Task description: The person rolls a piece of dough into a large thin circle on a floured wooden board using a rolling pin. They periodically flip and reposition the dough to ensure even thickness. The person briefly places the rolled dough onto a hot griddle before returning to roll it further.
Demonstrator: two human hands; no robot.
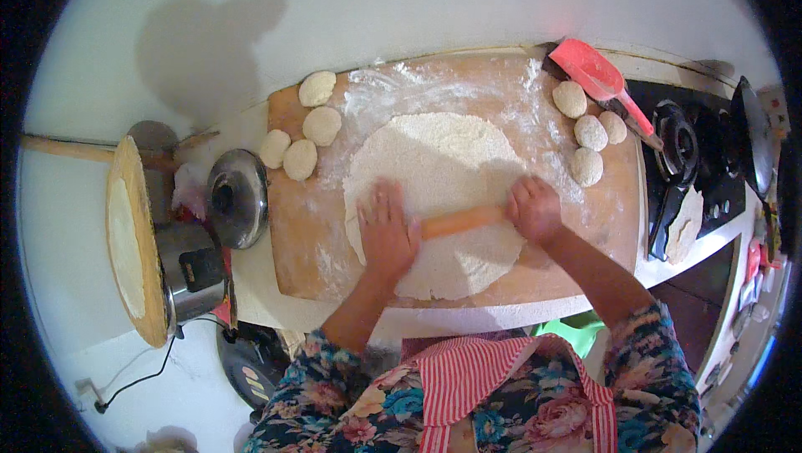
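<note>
A large, thin round of dough (438,146) lies spread on a floured wooden board (620,227). Across its lower half runs a wooden rolling pin (463,221), tilted slightly up to the right. My right hand (536,208) is curled around the pin's right end. Over the left end rests my left hand (388,230), holding it under the palm with the fingers stretched forward. Both hands are a little blurred, and they hide the pin's ends. Several dough balls (322,126) sit at the board's upper left, and several more dough balls (591,133) at its right.
A red scoop (589,67) lies at the board's upper right corner. Beyond it is a black cooktop (708,139) with a pan (752,139). At left stand a metal lid (238,199) and a steel cooker (194,271), with a round board (135,246) bearing flat dough. A wall (407,1) rises behind.
</note>
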